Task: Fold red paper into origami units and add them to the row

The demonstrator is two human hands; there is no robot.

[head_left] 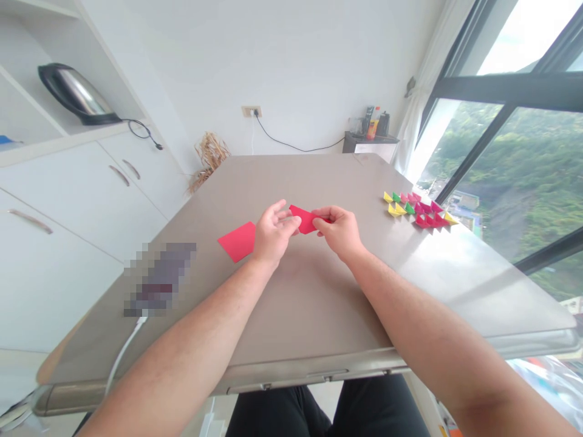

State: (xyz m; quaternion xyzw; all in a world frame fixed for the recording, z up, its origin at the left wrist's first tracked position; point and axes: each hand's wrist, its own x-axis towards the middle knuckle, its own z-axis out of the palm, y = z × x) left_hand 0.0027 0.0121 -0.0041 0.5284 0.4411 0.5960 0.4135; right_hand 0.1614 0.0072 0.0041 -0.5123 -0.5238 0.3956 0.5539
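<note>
Above the middle of the table, a small folded piece of red paper (306, 221) is held up between both hands. My left hand (273, 230) has its thumb against the paper's left end, with the other fingers partly extended behind it. At the right end, my right hand (339, 227) pinches the paper between thumb and bent fingers. Some of the folds are hidden by the fingers. Beside my left hand, a flat sheet of red paper (237, 241) lies on the table, its right part covered by that hand.
Several small folded paper boats (428, 220) in yellow, green, pink and red stand in rows on the table (291, 315) at the right. A blurred-out device (161, 279) with a white cable (125, 349) lies at the left. A window (510, 139) is on the right.
</note>
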